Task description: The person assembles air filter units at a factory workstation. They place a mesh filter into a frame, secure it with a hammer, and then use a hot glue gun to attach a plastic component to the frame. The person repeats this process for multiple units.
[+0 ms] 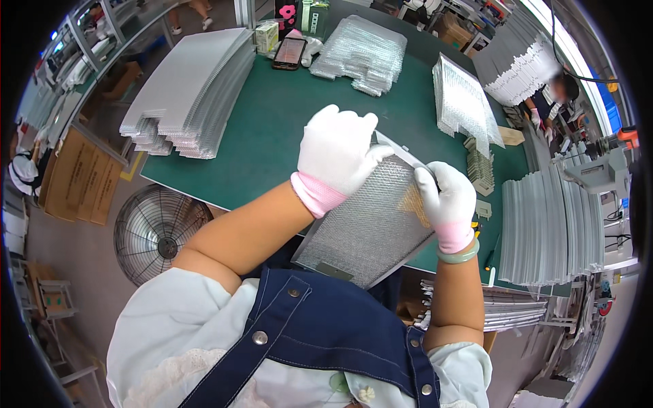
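Observation:
A rectangular metal mesh panel (371, 214) with a thin silver frame leans tilted between my body and the table's front edge. My left hand (337, 149), in a white glove with a pink cuff, is closed at its upper left corner. The thumb reaches over the panel's corner, while the curled fingertips are hidden. At the upper right corner, my gloved right hand (449, 200) pinches the frame between thumb and fingers. A yellowish patch shows through the mesh beside the right thumb. Near the panel's lower edge lies a dark flat plate (335, 271).
The green table (265, 136) bears stacked panels (187, 88) at left, mesh sheets (360, 54) behind, and another mesh stack (466, 102) at right. Frame strips (551, 224) stand at far right beside pale plastic pieces (480, 166). A phone (290, 53) lies behind; a floor fan (160, 234) stands left.

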`<state>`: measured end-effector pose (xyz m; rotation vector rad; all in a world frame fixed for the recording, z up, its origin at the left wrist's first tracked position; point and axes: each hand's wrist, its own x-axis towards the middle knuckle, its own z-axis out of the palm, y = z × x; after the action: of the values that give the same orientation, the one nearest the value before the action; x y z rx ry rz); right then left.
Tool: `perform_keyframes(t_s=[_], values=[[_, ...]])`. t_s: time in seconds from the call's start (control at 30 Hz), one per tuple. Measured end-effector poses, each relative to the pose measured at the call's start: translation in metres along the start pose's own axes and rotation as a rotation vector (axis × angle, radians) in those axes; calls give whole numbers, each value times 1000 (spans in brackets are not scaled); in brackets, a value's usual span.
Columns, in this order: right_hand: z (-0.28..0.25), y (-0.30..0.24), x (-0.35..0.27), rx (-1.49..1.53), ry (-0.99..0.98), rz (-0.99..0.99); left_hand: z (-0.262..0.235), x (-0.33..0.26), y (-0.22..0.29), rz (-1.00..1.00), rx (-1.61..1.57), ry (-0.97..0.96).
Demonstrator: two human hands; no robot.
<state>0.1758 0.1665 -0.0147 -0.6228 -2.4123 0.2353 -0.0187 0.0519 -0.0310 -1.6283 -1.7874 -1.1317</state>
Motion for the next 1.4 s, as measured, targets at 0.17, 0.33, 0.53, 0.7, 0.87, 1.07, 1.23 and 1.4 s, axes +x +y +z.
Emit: perform_keyframes(t_s=[0.17,0.33,0.53,0.7,0.87,1.07,1.23,1.4], values=[[3,4,-4,26,-4,5,9,-11,10,-40,-15,-16],[-4,4,-3,98,-36,51,11,-19,10,-250,-593,-7],[-11,7,-3,136,-65,51,23,-29,4,-509,-1206,-133],[-14,8,-4,220,-94,29,17,-37,-1,-544,-1377,-221],[-14,5,-5,121,-97,-36,8,-37,2,-482,-1219,-197],[-5,11,-5,-56,-43,-152,25,-42,1,-335,-804,-52],[12,1,1,-304,15,-166,34,-49,-6,-568,-986,81],[8,1,0,-254,11,-85,32,-41,-1,-696,-992,-5]])
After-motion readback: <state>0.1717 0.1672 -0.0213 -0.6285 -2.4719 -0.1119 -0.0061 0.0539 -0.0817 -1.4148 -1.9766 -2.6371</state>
